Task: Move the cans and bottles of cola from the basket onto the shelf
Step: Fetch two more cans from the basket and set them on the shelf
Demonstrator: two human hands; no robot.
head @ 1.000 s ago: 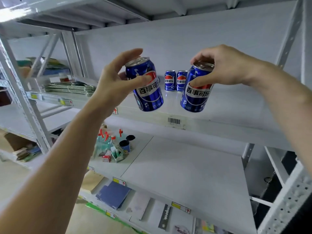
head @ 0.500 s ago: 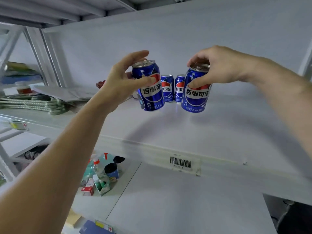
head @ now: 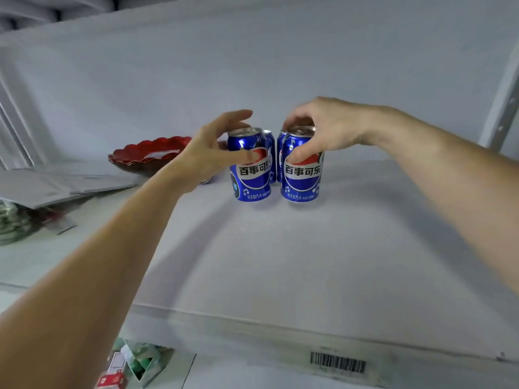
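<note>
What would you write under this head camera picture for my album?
Two hands set two blue cola cans upright on a white shelf.

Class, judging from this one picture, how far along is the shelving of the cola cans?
Done: two rear cans stand at the shelf's back. In hand: the left hand holds the left front can, the right hand holds the right front can, both seemingly touching down. Left: release; the basket is out of view.
</note>
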